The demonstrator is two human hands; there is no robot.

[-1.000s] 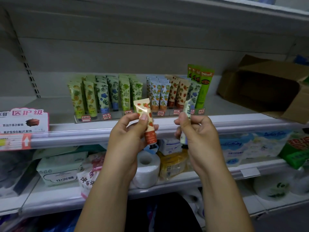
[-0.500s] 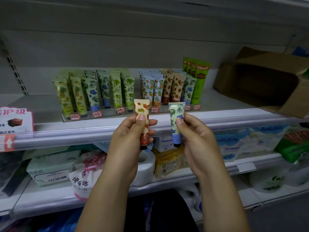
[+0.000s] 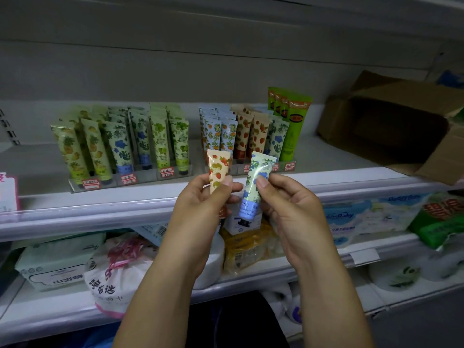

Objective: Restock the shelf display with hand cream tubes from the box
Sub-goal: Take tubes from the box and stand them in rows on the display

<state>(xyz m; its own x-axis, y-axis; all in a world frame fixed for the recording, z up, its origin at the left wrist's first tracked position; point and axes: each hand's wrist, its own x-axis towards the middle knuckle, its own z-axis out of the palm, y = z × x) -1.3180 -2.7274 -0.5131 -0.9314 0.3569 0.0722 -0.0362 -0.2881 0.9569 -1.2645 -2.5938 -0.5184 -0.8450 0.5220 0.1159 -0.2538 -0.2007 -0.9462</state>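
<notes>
At the centre of the frame, nearest the camera, the left hand [image 3: 200, 207] is pinching a strawberry-print tube [image 3: 218, 169] between thumb and fingers. The right hand [image 3: 291, 212] is gripping a blueberry-print tube [image 3: 257, 179] the same way. Both tubes are standing roughly upright, crimped end up and cap down, with the blueberry one leaning slightly toward the right of the frame. They are sitting just beside each other without touching, in front of the shelf rail [image 3: 100, 212].

Just behind and above them, the stocked rows are standing upright in the display tray [image 3: 288, 167]. The strawberry row [image 3: 251, 136] is lying up and a little right of the left hand's tube. The nearer blueberry row [image 3: 277, 139] is sitting almost straight above the right hand's tube. The coming move is probably a short forward reach for each hand, with the long axis kept vertical and the cap down. The right hand is looking nearer to its row.

Farthest back, at the upper right, the cardboard box [image 3: 391, 121] is lying on its side, well apart from both hands.
</notes>
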